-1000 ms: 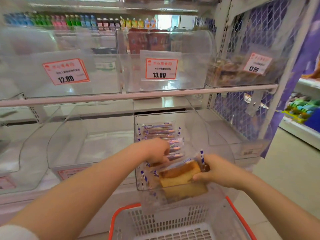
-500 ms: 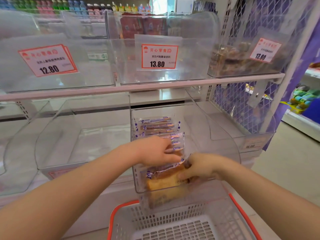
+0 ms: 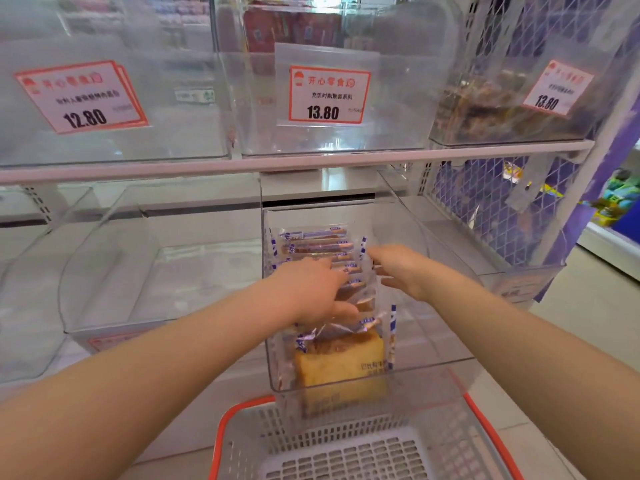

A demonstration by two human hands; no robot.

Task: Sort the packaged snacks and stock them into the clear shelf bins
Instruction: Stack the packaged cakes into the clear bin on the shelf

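Comparing this moment with the second before it, the wrapped cake slice point(image 3: 341, 362) that the right hand had been carrying now stood on edge at the front of the clear bin point(image 3: 433, 365), released and leaning against the row of packets point(image 3: 317, 242) behind it. At the left, the neighbouring bin point(image 3: 114, 271) remained bare. The left hand point(image 3: 311, 289) had stayed on top of the row, fingers flat and together, pressing the packets back rather than pinching any. Further right, the right hand point(image 3: 398, 268) had let go and moved up and back, fingers loosely spread beside the row's right edge, holding nothing. That placement looked finished; the likely next need was another packet, though the red-rimmed basket point(image 3: 221, 441) below showed none in the part visible.
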